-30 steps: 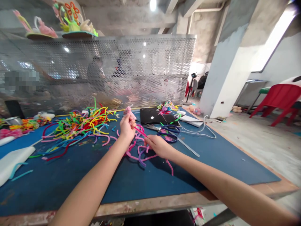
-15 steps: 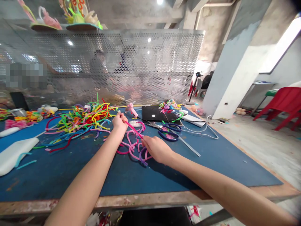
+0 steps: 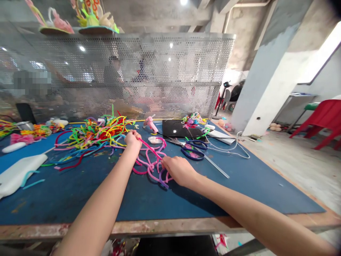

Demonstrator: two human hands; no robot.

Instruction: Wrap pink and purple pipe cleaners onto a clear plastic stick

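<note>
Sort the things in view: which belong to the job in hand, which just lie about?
Job:
magenta pipe cleaner between left hand and right hand
loose pink pipe cleaners, probably

Apparently just around:
glue gun
navy-handled scissors
red chair

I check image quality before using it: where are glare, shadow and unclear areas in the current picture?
Head view: glare at the ceiling lamp and bright opening; head view: soft shadow on the blue mat under the right hand; head view: shapes behind the perforated screen indistinct, partly pixelated.
</note>
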